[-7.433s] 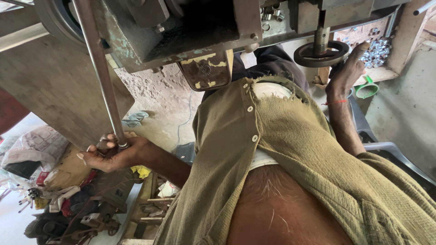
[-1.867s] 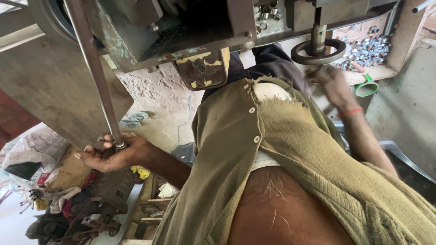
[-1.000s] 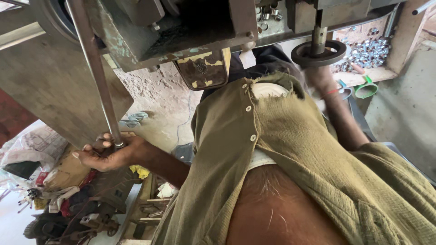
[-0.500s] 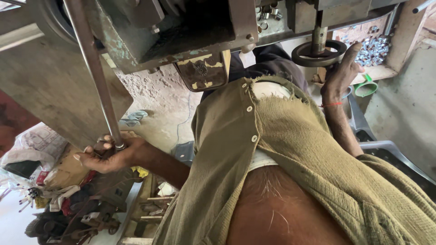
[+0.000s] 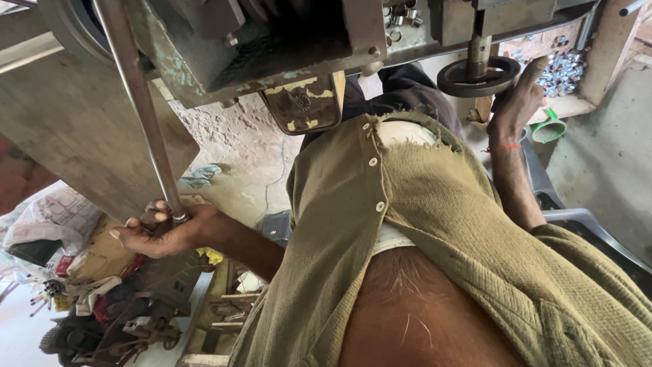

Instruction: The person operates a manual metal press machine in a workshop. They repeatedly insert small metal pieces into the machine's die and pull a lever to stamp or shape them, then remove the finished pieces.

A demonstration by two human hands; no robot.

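Green-painted metal, chipped and worn, makes up the press that fills the top of the view and serves as the landmark for all else. Below it lies the person's olive shirt, frayed at the collar and unbuttoned low down. From the press's left side a long steel lever slants downward; at its lower end the left hand is wrapped around it, fingers curled tight. Under the press's right end hangs a dark round wheel on a short shaft, and the right hand rests against its right edge, fingers mostly straight, gripping nothing that can be seen. Right of that, beyond the press, a tray holds small shiny rings, with a green funnel just below them.
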